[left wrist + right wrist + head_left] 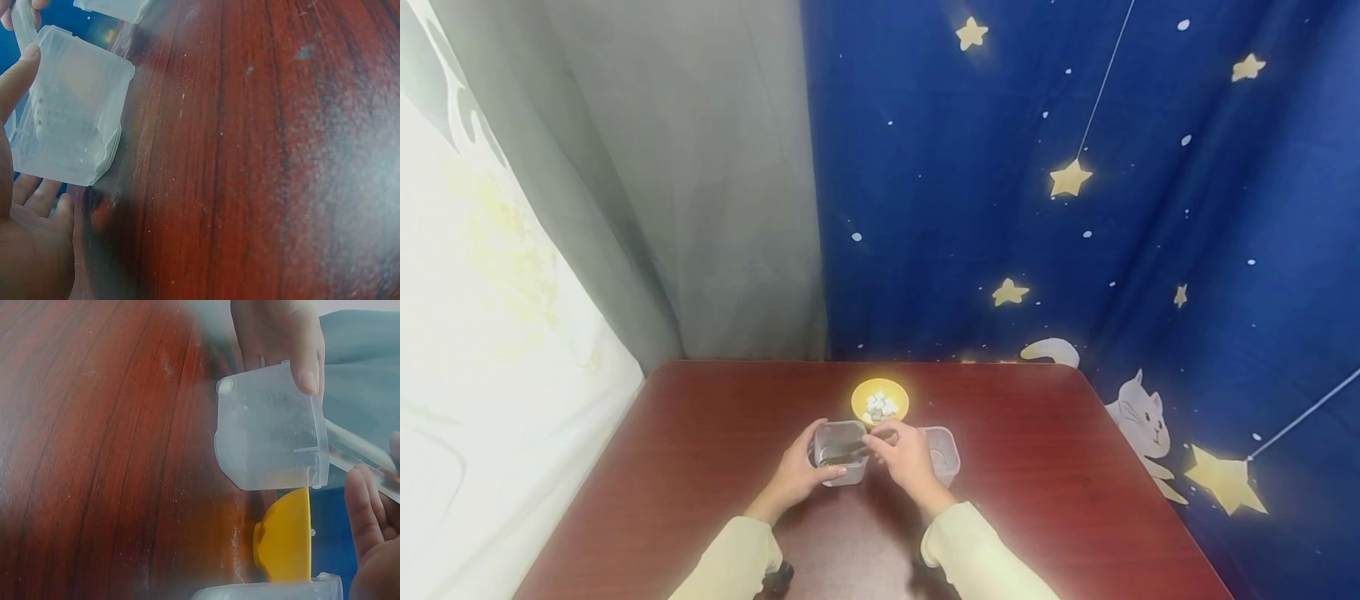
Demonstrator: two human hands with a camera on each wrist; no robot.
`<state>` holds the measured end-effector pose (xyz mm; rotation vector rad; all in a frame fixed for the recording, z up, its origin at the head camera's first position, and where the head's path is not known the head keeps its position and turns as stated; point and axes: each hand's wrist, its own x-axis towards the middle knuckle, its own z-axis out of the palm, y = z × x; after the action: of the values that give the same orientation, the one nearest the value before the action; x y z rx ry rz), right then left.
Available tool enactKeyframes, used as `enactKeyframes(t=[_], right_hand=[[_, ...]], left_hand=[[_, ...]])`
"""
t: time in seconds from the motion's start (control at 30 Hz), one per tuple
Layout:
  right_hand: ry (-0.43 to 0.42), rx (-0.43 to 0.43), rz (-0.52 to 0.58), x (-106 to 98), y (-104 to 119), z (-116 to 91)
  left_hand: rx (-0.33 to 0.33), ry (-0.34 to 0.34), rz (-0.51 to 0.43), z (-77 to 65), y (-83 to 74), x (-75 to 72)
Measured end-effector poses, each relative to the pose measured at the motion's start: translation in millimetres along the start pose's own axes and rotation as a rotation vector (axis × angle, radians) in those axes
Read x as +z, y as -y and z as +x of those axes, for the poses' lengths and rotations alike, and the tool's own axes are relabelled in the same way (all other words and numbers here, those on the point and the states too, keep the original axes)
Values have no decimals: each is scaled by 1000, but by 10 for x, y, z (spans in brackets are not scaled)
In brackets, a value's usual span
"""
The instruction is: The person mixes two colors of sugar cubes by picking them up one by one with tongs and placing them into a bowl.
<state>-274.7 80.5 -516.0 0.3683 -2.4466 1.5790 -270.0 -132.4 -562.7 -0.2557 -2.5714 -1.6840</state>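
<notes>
My left hand [800, 467] grips a clear plastic container [841, 478], its thumb at the near rim and its fingers along the far left side. Small dark bits show in the bottom of that container. Metal tweezers [356, 447] are pinched in my right hand [910, 460], and their tips reach down inside the container. In the left wrist view the thumb [22, 78] lies close to the tweezers at the rim. A second clear container [946, 457] stands just right of my right hand, which partly hides it.
A yellow bowl [859, 407] with several white cubes [880, 405] sits behind the two containers. Everything stands on a dark red wooden table [1030, 450]. Grey and blue star-patterned curtains [940, 208] hang beyond the far edge, with a white one at left.
</notes>
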Motion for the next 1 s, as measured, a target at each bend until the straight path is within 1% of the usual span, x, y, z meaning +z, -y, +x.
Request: enactKeyframes(t=[0.17, 0.37, 0.53, 0.73, 0.83, 1.0], right_hand=[[0, 1, 22, 8, 6, -19], [-3, -22, 36, 32, 9, -26], [-18, -6, 32, 29, 11, -17], [-61, -13, 36, 6, 29, -24], [-87, -16, 57, -10, 41, -31], [-141, -32, 86, -40, 71, -38]], left_hand=[[7, 0, -20, 0, 8, 10], [18, -1, -29, -3, 16, 10], [19, 0, -38, -3, 27, 14], [31, -6, -28, -3, 23, 14], [39, -13, -22, -5, 19, 10], [30, -13, -18, -13, 18, 1]])
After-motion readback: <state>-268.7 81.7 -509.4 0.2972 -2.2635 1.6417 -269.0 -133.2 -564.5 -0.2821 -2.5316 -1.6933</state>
